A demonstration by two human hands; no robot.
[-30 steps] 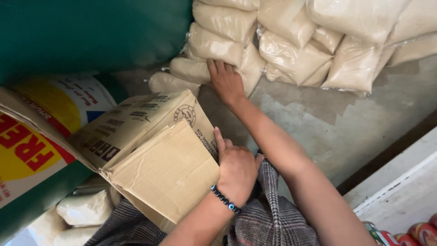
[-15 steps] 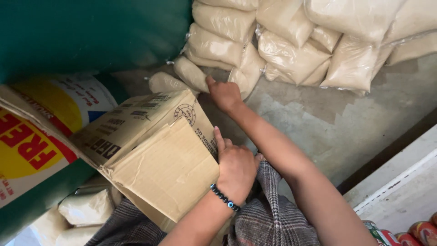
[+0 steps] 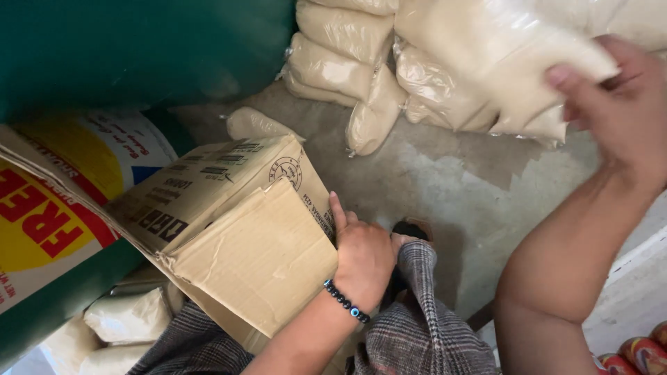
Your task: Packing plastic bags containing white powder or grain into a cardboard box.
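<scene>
The right hand (image 3: 615, 104) grips a clear bag (image 3: 500, 66) of pale grain, fingers curled round its end, thumb on the near face; the bag hangs lifted near the camera, in front of the stack (image 3: 347, 62) of like bags piled against the back. The left hand (image 3: 365, 253) lies flat against the side of a cardboard box (image 3: 236, 229), fingers together and pointing up along its edge, a dark bead bracelet (image 3: 345, 302) on the wrist. The box is tilted, its flap open, resting against the person's checked trousers (image 3: 417, 326). One loose bag (image 3: 253, 125) lies on the concrete floor (image 3: 445, 173) just behind the box. To the left a red and yellow printed sack (image 3: 62, 201) leans under a green wall (image 3: 125, 48). More pale bags (image 3: 125, 316) sit below the box, at lower left.
</scene>
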